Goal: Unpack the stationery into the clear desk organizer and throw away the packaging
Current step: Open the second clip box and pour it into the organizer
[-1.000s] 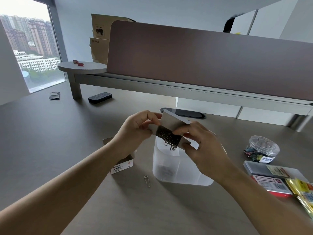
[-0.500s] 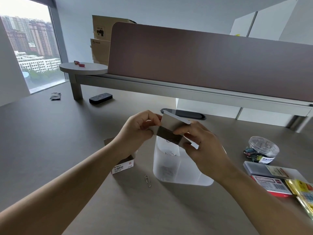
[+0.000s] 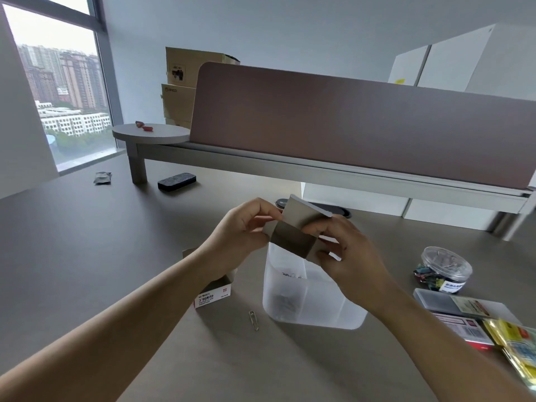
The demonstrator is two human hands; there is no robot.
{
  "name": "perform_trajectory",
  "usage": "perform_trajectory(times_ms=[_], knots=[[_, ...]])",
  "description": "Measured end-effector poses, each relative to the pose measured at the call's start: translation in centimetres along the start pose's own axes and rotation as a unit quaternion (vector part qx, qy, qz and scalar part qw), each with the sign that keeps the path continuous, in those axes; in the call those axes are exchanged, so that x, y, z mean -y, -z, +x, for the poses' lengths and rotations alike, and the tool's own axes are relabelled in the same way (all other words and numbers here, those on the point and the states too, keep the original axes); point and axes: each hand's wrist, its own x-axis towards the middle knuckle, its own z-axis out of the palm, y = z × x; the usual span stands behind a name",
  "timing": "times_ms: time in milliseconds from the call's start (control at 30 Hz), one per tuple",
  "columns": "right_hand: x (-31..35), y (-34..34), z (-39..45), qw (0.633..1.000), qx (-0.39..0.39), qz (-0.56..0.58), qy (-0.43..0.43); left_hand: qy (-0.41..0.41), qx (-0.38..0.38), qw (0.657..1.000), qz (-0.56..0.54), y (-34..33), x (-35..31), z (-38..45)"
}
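Observation:
Both hands hold a small grey cardboard paper-clip box (image 3: 298, 227) tipped mouth-down over the clear desk organizer (image 3: 307, 297). My left hand (image 3: 243, 230) pinches its left flap; my right hand (image 3: 345, 250) grips its right side. The box mouth shows dark and empty. Paper clips (image 3: 291, 275) lie inside the organizer's left compartment. One loose paper clip (image 3: 254, 320) rests on the desk in front of the organizer. Another small white-and-red open box (image 3: 213, 294) sits left of the organizer, partly behind my left forearm.
At the right lie a round clear tub of coloured binder clips (image 3: 443, 269), a flat clear case (image 3: 441, 301), a red-edged pack (image 3: 464, 329) and yellow packets (image 3: 519, 343). A black eraser (image 3: 176, 181) and a raised shelf with a brown divider (image 3: 348, 126) stand behind.
The bunch of paper clips hanging from the box mouth a second ago has dropped into the organizer. The box stays tipped over it, held by both hands.

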Motion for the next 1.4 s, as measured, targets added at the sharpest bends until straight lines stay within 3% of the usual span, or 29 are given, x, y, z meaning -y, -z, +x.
perform_trajectory(times_ms=[233, 400, 567, 833, 1067, 1267, 1400], knots=[[1.4, 0.6, 0.5, 0.991, 0.009, 0.127, -0.029, 0.009, 0.05, 0.998, 0.032, 1.5, -0.8, -1.1], [2.9, -0.1, -0.3, 0.991, -0.031, 0.12, -0.046, 0.042, 0.043, 0.997, 0.046, 2.3, -2.0, -3.5], [3.7, -2.4, -3.7, 0.995, -0.081, 0.052, -0.032, 0.096, -0.027, 0.994, 0.051, 3.0, -1.4, -8.0], [1.1, -7.2, -7.7, 0.994, 0.062, -0.086, -0.017, 0.142, -0.121, 0.979, 0.082, 3.5, 1.3, -14.3], [0.4, -9.1, -6.7, 0.963, 0.152, -0.223, 0.013, 0.141, -0.077, 0.978, 0.135, 4.5, 2.7, -15.3], [-0.1, -8.8, -6.4, 0.989, 0.092, -0.114, 0.013, 0.145, -0.093, 0.969, 0.179, 5.0, 3.4, -14.4], [-0.1, -8.6, -6.2, 0.995, 0.074, -0.058, -0.014, 0.166, -0.114, 0.937, 0.285, 5.2, 3.9, -13.7]])
